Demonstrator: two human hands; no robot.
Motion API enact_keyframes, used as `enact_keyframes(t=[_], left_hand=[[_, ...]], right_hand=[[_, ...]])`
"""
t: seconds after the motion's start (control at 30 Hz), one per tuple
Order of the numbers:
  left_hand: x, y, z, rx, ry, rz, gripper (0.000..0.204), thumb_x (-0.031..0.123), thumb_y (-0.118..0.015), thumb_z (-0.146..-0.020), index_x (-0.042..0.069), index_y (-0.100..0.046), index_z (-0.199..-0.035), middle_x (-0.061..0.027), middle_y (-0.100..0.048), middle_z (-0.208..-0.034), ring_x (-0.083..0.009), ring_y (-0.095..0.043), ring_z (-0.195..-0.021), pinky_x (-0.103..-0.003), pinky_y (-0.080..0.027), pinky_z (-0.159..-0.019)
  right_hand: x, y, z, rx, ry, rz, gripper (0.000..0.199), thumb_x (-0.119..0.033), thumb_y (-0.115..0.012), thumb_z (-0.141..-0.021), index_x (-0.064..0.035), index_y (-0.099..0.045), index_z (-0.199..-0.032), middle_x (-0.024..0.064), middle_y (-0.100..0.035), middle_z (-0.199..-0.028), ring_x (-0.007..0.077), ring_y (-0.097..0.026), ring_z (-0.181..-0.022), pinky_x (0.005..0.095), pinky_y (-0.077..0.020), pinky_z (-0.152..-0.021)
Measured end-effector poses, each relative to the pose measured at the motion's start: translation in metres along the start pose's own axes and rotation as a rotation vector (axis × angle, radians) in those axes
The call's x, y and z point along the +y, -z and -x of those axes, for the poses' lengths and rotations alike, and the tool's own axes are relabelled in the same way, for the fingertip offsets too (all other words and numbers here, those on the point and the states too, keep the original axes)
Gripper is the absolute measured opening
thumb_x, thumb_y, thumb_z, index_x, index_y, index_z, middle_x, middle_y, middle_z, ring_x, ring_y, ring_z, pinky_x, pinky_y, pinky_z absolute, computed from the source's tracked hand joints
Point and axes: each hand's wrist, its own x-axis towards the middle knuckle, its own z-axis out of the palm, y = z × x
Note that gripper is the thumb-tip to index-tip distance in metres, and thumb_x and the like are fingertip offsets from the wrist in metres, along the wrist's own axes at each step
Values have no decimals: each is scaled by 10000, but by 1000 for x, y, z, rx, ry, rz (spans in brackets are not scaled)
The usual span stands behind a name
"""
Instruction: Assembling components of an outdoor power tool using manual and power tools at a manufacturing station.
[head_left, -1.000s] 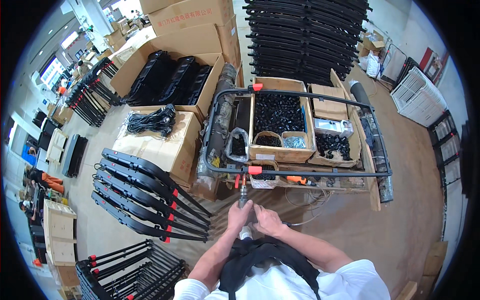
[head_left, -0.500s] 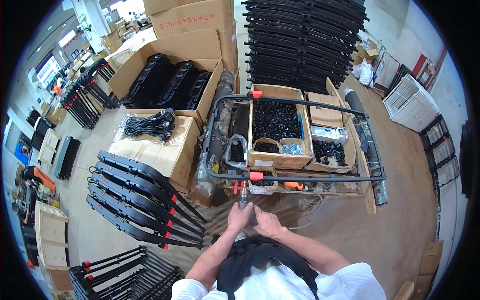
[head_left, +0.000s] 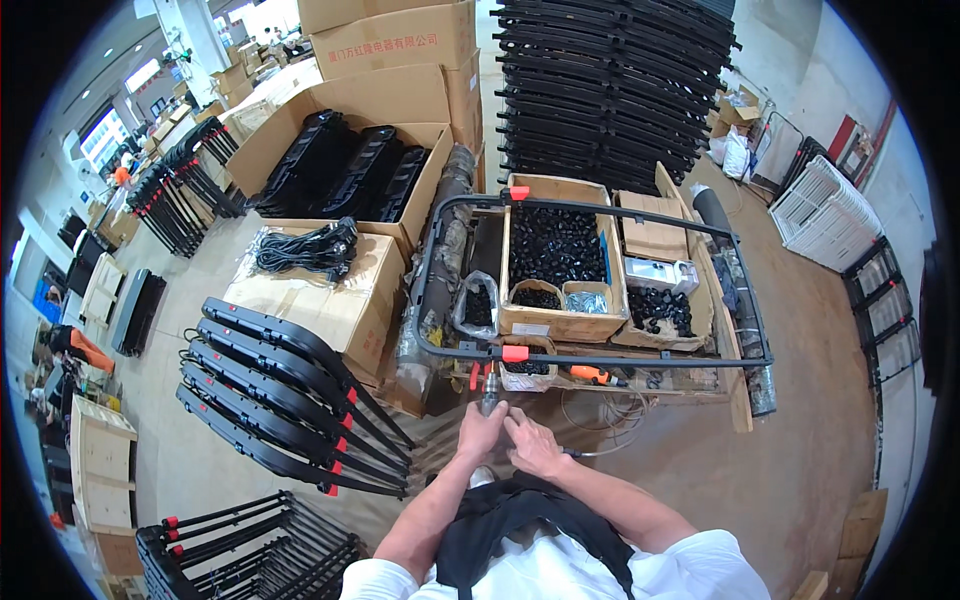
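Observation:
A grey drill (head_left: pixel 490 393) with a metal chuck is held between my two hands, its bit pointing away from me at the near bar of a black tubular frame (head_left: pixel 620 358). My left hand (head_left: pixel 482 430) wraps around the tool body. Pressed against its right side is my right hand (head_left: pixel 534 445), fingers curled in. The bit's tip meets the bar just left of a red clip (head_left: pixel 515 353); whether it has entered the bar I cannot tell. Another red clip (head_left: pixel 518 193) sits on the far bar. Red-handled parts (head_left: pixel 475 377) hang beside the chuck.
Under the frame, a wooden crate (head_left: pixel 560 327) holds black caps and small tubs of fasteners. An orange power tool (head_left: pixel 595 375) lies on the bench edge near a hose (head_left: pixel 610 448). Folded black frames (head_left: pixel 270 380) stand left; cartons (head_left: pixel 340 290) and stacked black parts (head_left: pixel 610 90) lie beyond.
The whole view has shifted slightly. Both hands stay on the drill at the near bar, with the right fingers slightly moved along it.

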Motion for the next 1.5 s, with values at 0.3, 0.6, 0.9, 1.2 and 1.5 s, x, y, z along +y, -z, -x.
enact_keyframes(t=[0.3,0.6,0.9,1.2,1.5], left_hand=[[-14,6,5,-27,12,35,624,505,-762,-927,-30,-645,-1225,-192,-744,-1067,-257,-714,-978,-400,-564,-862],[-16,7,16,-58,7,59,513,470,-750,-958,1,-689,-1157,-106,-730,-997,-176,-644,-881,-370,-539,-797],[-20,-13,40,-85,34,142,465,459,-749,-965,11,-683,-1073,-44,-695,-917,-134,-590,-817,-331,-517,-751],[1,-29,37,-63,-34,93,504,473,-721,-954,-21,-697,-1051,-174,-746,-953,-272,-711,-890,-417,-538,-831],[16,-23,32,-90,-26,55,471,460,-739,-952,-1,-703,-1041,-96,-735,-907,-188,-678,-832,-373,-548,-789]], right_hand=[[-4,-6,7,-18,-6,-25,520,-84,-732,-774,3,-535,-1247,258,-497,-1387,480,-622,-1168,550,-542,-972],[-4,-9,16,9,10,-26,386,-71,-694,-835,-15,-541,-1185,266,-543,-1300,472,-676,-1040,565,-564,-885],[11,-10,44,-100,-91,41,647,-204,-778,-785,16,-487,-1320,293,-594,-1222,465,-684,-1049,546,-567,-900],[20,10,43,-40,-129,31,741,-251,-815,-812,36,-446,-1386,288,-666,-1121,470,-695,-1057,534,-575,-905],[32,3,38,-20,-134,-25,778,-214,-767,-801,44,-410,-1443,303,-696,-1143,467,-701,-1055,531,-569,-922]])
